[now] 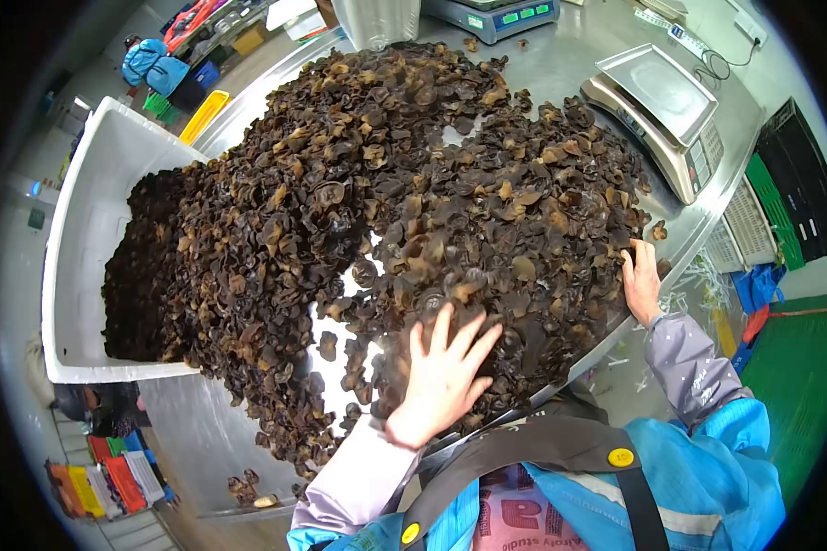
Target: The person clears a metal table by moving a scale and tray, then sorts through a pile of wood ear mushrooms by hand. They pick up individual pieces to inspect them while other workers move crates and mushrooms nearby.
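Note:
A large heap of dark brown, ear-shaped fungus pieces [331,184] covers much of the metal table [560,55]. My left hand [441,372] lies on the near part of the heap, palm down, fingers spread, holding nothing. At the heap's right edge is my right hand [643,283], its fingers bent against the pieces; what is under the fingertips is hidden. A white foam box [83,230] lies tipped on its side at the left, with fungus inside and spilling out of its mouth.
A scale with a metal tray [662,96] stands at the right, another scale [496,18] at the back. Behind the table are a white container [377,20], a yellow crate [205,116] and a person in blue [152,69]. Crates [753,216] stand beyond the right edge.

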`<action>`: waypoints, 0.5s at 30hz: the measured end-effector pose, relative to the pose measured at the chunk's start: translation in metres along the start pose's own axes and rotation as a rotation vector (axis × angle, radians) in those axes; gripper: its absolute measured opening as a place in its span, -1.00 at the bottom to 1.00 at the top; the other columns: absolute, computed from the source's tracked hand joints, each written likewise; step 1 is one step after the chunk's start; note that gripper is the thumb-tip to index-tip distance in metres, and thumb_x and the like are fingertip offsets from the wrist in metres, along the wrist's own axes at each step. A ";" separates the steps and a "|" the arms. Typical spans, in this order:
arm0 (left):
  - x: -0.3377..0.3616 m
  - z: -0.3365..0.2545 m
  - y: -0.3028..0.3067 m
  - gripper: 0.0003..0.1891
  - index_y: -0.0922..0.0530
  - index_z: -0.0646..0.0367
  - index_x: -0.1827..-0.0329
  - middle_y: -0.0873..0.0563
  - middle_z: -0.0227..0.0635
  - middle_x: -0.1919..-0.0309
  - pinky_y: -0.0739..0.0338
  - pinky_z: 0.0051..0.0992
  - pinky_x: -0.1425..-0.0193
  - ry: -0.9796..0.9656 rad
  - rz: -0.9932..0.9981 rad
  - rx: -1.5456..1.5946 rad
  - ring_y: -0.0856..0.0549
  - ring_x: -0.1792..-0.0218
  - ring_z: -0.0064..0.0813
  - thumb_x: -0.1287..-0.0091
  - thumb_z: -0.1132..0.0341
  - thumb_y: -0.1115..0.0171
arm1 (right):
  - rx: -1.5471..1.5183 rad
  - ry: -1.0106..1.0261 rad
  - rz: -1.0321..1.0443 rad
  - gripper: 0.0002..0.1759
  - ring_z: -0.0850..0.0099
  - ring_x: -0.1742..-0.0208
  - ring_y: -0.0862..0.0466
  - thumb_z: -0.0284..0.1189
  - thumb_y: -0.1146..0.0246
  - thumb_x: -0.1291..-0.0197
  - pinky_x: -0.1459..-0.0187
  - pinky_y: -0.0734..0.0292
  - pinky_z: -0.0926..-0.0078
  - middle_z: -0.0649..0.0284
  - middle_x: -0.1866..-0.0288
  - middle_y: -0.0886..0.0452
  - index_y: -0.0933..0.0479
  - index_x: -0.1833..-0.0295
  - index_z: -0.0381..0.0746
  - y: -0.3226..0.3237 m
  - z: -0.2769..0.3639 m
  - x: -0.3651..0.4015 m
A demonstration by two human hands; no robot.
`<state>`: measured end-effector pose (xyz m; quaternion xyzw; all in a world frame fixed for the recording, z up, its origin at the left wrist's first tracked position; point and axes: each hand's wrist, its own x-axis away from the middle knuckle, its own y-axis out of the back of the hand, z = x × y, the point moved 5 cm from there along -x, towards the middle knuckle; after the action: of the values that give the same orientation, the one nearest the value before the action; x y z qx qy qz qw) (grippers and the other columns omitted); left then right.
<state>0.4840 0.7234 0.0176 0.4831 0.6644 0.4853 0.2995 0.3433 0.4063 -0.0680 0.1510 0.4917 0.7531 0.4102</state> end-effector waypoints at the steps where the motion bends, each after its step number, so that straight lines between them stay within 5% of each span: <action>1: 0.009 -0.001 -0.003 -0.22 -0.28 -0.10 -0.34 -0.27 -0.30 -0.34 -0.05 0.20 -0.30 0.005 0.030 0.035 -0.10 -0.39 0.05 0.01 0.16 -0.42 | 0.003 -0.009 0.002 -0.70 0.10 -0.09 -0.44 -0.35 -0.05 -0.28 -0.06 -0.37 0.25 0.10 -0.02 -0.39 -0.35 -0.09 -0.22 -0.001 -0.001 0.000; 6: 0.046 0.008 -0.006 -0.43 -0.44 -0.04 -0.20 -0.38 -0.37 -0.28 -0.15 -0.03 -0.29 0.025 -0.061 0.044 -0.40 -0.01 -0.14 -0.06 0.23 -0.36 | 0.008 0.009 0.008 -0.69 0.10 -0.10 -0.43 -0.35 -0.04 -0.29 -0.06 -0.37 0.25 0.09 -0.03 -0.39 -0.34 -0.09 -0.22 -0.001 0.000 0.000; 10: 0.068 0.022 -0.004 -0.57 -0.48 0.06 -0.13 -0.49 -0.30 -0.19 -0.08 -0.12 -0.39 0.177 -0.121 0.325 -0.29 -0.31 0.00 -0.15 0.31 -0.27 | 0.012 0.002 0.010 -0.68 0.10 -0.10 -0.43 -0.34 -0.03 -0.29 -0.06 -0.37 0.25 0.08 -0.03 -0.38 -0.34 -0.10 -0.23 -0.001 0.000 0.000; 15: 0.089 0.040 0.003 -0.69 -0.57 0.15 0.02 -0.60 -0.21 -0.04 -0.25 -0.19 -0.34 0.308 -0.350 0.531 -0.52 -0.13 -0.15 -0.14 0.45 -0.24 | 0.014 0.006 0.020 -0.68 0.10 -0.10 -0.44 -0.34 -0.03 -0.30 -0.06 -0.37 0.25 0.08 -0.04 -0.38 -0.34 -0.10 -0.24 -0.002 -0.001 -0.001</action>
<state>0.4882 0.8212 0.0126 0.3440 0.8775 0.3041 0.1385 0.3437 0.4055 -0.0700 0.1565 0.4969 0.7539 0.4003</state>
